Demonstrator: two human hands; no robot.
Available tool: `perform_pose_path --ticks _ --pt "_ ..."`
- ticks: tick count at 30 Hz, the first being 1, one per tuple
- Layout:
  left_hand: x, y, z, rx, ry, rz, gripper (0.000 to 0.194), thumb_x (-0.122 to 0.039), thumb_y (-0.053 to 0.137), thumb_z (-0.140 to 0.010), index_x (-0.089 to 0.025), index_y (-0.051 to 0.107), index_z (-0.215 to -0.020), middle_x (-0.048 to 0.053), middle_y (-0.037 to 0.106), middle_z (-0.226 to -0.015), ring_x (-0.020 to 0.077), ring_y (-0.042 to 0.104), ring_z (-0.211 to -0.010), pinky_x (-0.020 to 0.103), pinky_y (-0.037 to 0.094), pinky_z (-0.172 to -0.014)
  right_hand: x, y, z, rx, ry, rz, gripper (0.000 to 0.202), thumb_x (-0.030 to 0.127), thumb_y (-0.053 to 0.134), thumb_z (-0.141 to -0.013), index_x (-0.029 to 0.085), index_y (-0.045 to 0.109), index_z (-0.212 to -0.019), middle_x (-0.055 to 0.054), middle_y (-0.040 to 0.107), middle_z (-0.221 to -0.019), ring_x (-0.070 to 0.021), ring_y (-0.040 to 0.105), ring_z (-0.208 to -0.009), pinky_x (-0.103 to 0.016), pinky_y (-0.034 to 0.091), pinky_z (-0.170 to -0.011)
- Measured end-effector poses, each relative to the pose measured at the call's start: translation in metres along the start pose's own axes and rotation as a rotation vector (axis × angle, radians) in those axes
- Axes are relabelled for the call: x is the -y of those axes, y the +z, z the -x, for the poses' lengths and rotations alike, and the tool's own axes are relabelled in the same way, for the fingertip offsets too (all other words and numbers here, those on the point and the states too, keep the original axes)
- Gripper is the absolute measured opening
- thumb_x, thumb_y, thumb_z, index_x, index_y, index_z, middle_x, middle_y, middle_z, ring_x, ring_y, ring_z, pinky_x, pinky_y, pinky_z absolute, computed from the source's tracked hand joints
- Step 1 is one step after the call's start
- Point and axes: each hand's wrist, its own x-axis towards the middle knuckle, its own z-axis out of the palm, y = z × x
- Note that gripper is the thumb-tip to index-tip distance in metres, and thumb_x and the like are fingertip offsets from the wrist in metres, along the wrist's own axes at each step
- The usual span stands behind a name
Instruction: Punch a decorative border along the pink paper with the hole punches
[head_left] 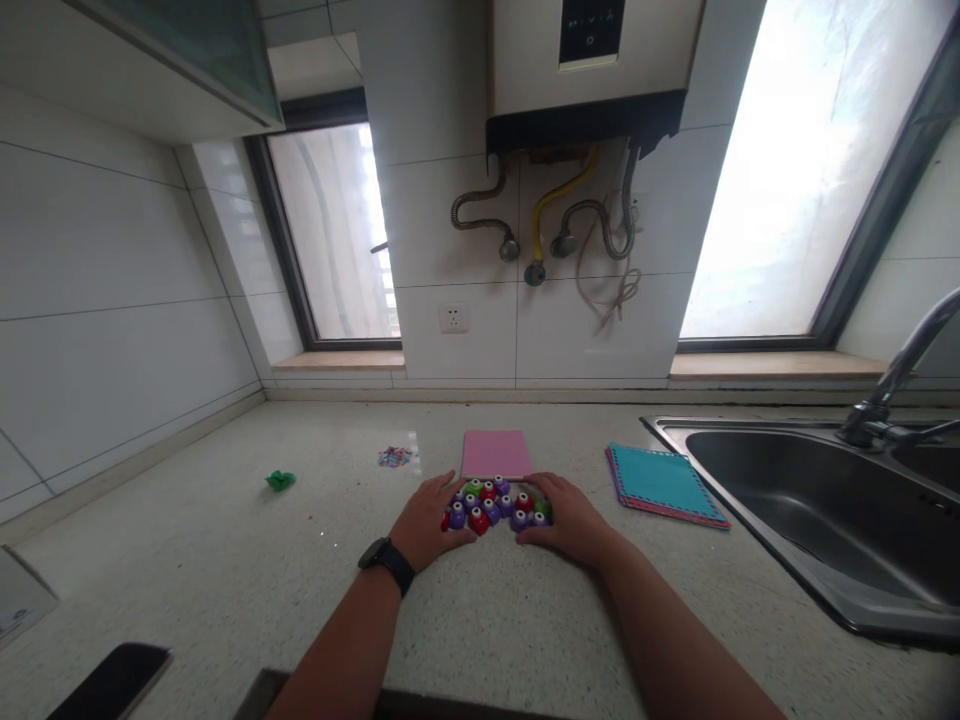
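Note:
On the speckled countertop (495,620), a cluster of small rounded purple, red and green pieces (490,509) with white tops lies between my two hands; their exact kind is too small to tell. My left hand (431,520), with a dark watch (386,562) on its wrist, curves around the cluster's left side, thumb and fingers apart. From the right, my right hand (566,520) cups the other side in the same way, its thumb toward me. Some pieces are partly hidden by the fingers. Just behind the cluster lies a pink square sheet or pad (496,453).
A stack of teal and red sheets (667,485) lies right, beside the steel sink (750,500) and its faucet (892,390). Left are a small multicoloured pile (394,457), a crumpled green piece (280,481) and a black phone-like object (112,680). A water heater (592,60) hangs above.

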Motion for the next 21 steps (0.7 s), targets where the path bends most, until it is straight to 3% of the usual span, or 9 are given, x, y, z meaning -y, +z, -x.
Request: perform_pose_path --ticks 7,12,16,19,21 --pt "0.011 0.008 -0.019 0.018 0.082 0.004 0.101 -0.07 0.075 -0.066 -0.022 0.043 -0.149 0.017 0.039 -0.155 0.0338 0.037 -0.142 0.052 0.029 -0.117 -0.003 0.015 -0.008 -0.063 0.021 0.07 0.1 0.071 0.078 -0.061 0.019 0.049 -0.142 -0.016 0.049 -0.141 -0.0337 0.046 -0.129 -0.045 0.035 -0.108" --pt "0.015 0.006 -0.024 -0.001 0.095 -0.004 0.1 -0.061 0.081 -0.067 -0.02 0.042 -0.15 0.019 0.036 -0.157 0.0358 0.031 -0.145 0.054 0.026 -0.119 -0.003 0.01 -0.005 -0.113 0.066 0.086 0.097 0.068 0.081 -0.058 0.023 0.052 -0.139 -0.015 0.051 -0.135 -0.0352 0.047 -0.125 -0.048 0.035 -0.106" --pt "0.001 -0.001 -0.003 -0.062 0.084 -0.057 0.102 -0.057 0.083 -0.067 -0.023 0.037 -0.152 0.017 0.028 -0.161 0.038 0.026 -0.147 0.056 0.026 -0.118 -0.01 -0.001 -0.002 -0.15 0.017 -0.013 0.086 0.063 0.081 -0.062 0.024 0.056 -0.134 -0.013 0.055 -0.13 -0.0322 0.05 -0.121 -0.045 0.039 -0.103" --pt "-0.009 -0.012 0.025 -0.041 0.128 -0.116 0.097 -0.052 0.078 -0.075 -0.027 0.029 -0.155 0.015 0.026 -0.161 0.0368 0.027 -0.146 0.055 0.028 -0.116 -0.029 -0.007 -0.005 -0.276 0.074 -0.12 0.054 0.055 0.067 -0.081 0.022 0.061 -0.124 -0.011 0.06 -0.123 -0.0277 0.055 -0.115 -0.04 0.042 -0.1" --pt "-0.009 -0.022 0.04 0.009 0.179 -0.154 0.082 -0.043 0.074 -0.081 -0.025 0.034 -0.151 0.016 0.036 -0.155 0.0339 0.034 -0.141 0.052 0.031 -0.114 -0.045 -0.007 -0.009 -0.362 0.17 -0.167 0.039 0.049 0.054 -0.091 0.019 0.063 -0.113 -0.012 0.063 -0.116 -0.0251 0.06 -0.103 -0.039 0.045 -0.092"
